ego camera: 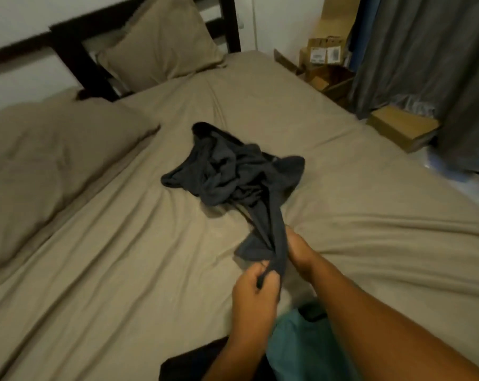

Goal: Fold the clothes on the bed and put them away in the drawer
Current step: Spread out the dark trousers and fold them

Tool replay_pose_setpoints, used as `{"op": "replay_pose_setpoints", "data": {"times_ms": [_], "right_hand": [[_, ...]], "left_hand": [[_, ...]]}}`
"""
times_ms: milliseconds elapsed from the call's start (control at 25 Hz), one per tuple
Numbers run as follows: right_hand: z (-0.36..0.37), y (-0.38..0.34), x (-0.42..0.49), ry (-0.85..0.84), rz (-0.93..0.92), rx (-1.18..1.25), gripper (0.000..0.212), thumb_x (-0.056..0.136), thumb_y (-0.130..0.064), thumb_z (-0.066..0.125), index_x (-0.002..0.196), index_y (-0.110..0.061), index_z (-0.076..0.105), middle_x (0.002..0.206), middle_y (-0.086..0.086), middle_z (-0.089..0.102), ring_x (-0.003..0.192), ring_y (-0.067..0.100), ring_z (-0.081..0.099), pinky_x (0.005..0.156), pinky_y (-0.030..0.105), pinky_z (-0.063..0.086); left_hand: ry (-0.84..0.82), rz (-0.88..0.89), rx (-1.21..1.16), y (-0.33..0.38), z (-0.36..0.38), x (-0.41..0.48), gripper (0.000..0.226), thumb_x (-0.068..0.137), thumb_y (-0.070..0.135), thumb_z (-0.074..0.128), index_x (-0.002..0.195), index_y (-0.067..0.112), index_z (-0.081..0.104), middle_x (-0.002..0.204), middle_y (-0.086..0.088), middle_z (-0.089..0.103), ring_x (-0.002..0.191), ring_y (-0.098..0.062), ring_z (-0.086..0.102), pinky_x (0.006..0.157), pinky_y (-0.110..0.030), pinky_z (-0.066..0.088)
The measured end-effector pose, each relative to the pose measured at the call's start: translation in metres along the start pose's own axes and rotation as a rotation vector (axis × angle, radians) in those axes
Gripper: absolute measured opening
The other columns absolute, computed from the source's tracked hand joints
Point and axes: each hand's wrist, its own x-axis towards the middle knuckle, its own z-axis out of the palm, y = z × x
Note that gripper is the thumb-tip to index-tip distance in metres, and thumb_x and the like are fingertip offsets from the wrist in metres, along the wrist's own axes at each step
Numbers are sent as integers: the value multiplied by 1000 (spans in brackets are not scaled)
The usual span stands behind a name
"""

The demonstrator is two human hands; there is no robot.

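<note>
Left hand (256,287) and right hand (298,251) — fingers curled — grip the near end of the dark garment (232,171) on the bed (122,257).

Nothing can be read: the white labels (325,54) on the cardboard boxes (319,50) beside the bed (122,270) are too blurred.

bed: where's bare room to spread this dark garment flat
Widest bare sheet lies near left, between the left pillow and the left hand. More lies right of the garment, out to the sheet's right edge, and between garment and far pillow. Crowded: the middle under the garment, and the near edge around the right hand.
</note>
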Motion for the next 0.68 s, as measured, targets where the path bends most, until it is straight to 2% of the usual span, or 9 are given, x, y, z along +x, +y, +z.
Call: {"op": "replay_pose_setpoints", "data": {"times_ms": [120, 200, 240, 320, 360, 400, 480, 560, 680], "right_hand": [[7, -6, -79, -46, 98, 689, 66, 99, -63, 39, 114, -8, 72, 112, 17, 72, 103, 38, 66, 77, 41, 59], [14, -7, -120, -37, 105, 686, 48, 97, -50, 54, 101, -6, 73, 82, 14, 74, 71, 30, 71, 57, 33, 59], [21, -11, -146, -37, 122, 610, 32, 94, -36, 61, 94, -5, 68, 63, 11, 64, 52, 25, 63, 46, 28, 52], [31, -13, -182, -59, 178, 421, 8, 89, -13, 61, 88, -6, 58, 48, 6, 48, 35, 19, 48, 37, 25, 41], [38, -17, -206, -58, 160, 342, 3, 91, -7, 59, 89, -5, 59, 49, 7, 52, 36, 20, 52, 37, 25, 43], [46, -21, -231, -67, 124, 318, 6, 91, -3, 59, 89, 0, 63, 56, 11, 60, 43, 23, 59, 41, 26, 47], [63, -23, -287, -123, 66, 306, 22, 79, -2, 70, 97, 11, 71, 82, 22, 72, 68, 33, 68, 63, 36, 58], [77, -20, -346, -210, 26, 231, 42, 69, 1, 74, 109, 11, 71, 106, 28, 72, 93, 42, 68, 89, 49, 56], [69, -5, -398, -268, -4, 112, 47, 72, 9, 68, 118, 2, 71, 120, 25, 69, 109, 40, 67, 98, 48, 53]], "left_hand": [[-190, -127, -107, 25, -24, -101, 36, 93, 5, 61, 61, 21, 63, 58, 3, 56, 58, -6, 50, 59, -18, 41], [-591, -237, 5, 35, -58, -134, 24, 94, 38, 60, 71, 39, 67, 69, 23, 62, 71, 12, 52, 78, -7, 41], [-652, -382, 3, 33, -68, -150, 19, 89, 61, 57, 78, 47, 65, 77, 28, 62, 78, 18, 51, 85, -5, 40], [-485, -327, 50, 29, -77, -152, 62, 63, 92, 50, 85, 37, 67, 87, 17, 67, 83, 14, 58, 86, -11, 44], [-248, -348, -1, 34, -86, -153, 76, 53, 95, 53, 86, 28, 66, 87, 9, 69, 85, 4, 64, 84, -19, 48], [-179, -441, -108, 42, -91, -157, 82, 53, 95, 56, 93, 24, 65, 92, 1, 71, 90, -8, 67, 85, -28, 52], [-200, -517, -437, 83, -98, -165, 72, 80, 83, 49, 115, 22, 66, 114, -10, 71, 102, -28, 69, 86, -44, 57], [-235, -511, -686, 118, -114, -164, 83, 88, 79, 39, 120, 9, 71, 118, -20, 70, 100, -37, 71, 89, -49, 55], [-240, -487, -795, 143, -125, -163, 69, 94, 63, 49, 122, 2, 69, 109, -24, 72, 94, -38, 71, 84, -44, 55]]}}
